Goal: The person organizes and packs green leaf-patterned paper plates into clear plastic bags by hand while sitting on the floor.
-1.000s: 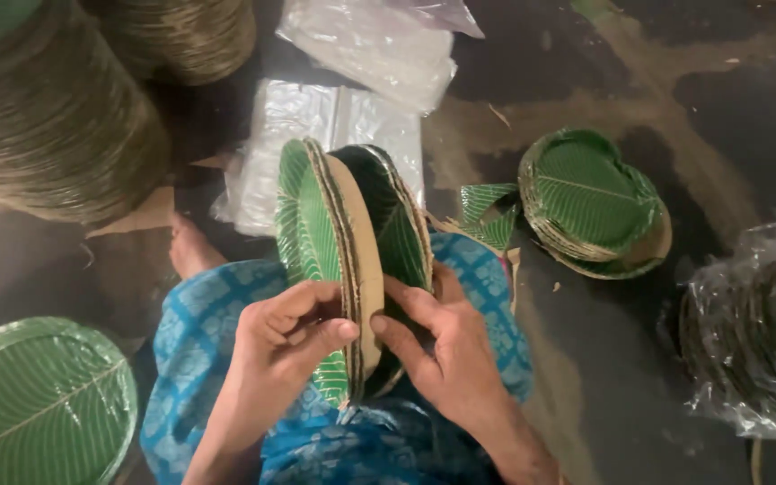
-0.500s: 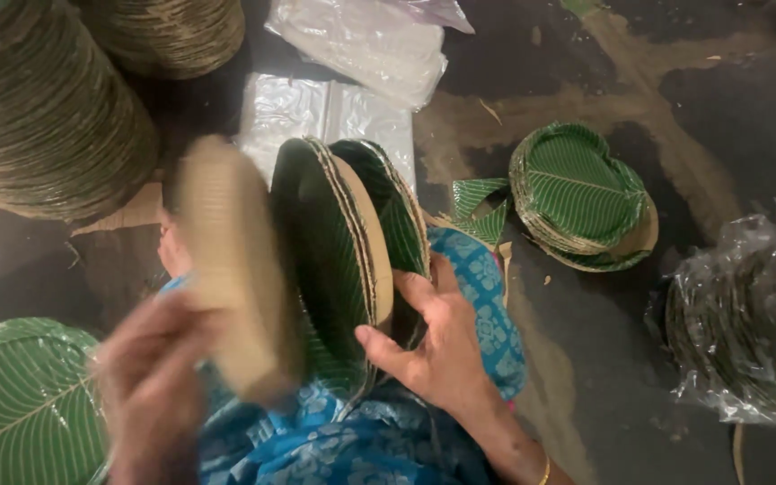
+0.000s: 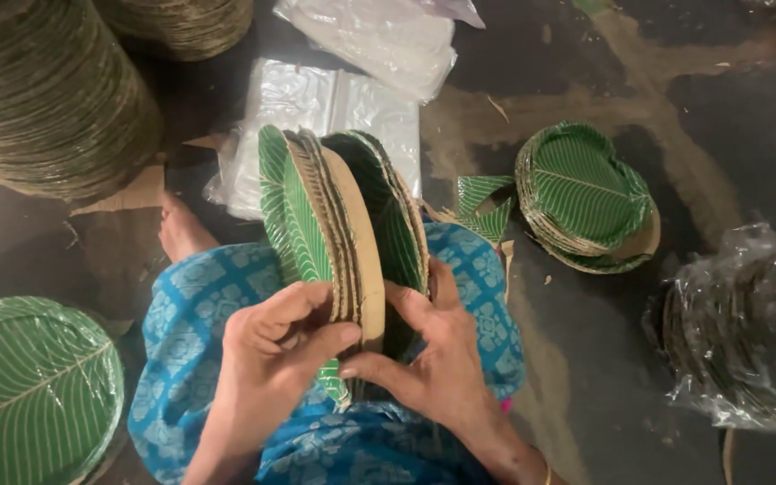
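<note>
We see the left hand point(image 3: 271, 346) gripping the near group of upright leaf-print paper plates point(image 3: 316, 224) on the lap; the right hand point(image 3: 428, 359) closed on the rest, fingers between both groups

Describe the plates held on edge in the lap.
The plates are round, leaf-printed green on one face and tan like card on the other, with ribbed rims. They stand on edge, split into two bunches with a gap between. The left hand grips the nearer bunch; the right hand props the other. They rest on blue patterned cloth.
</note>
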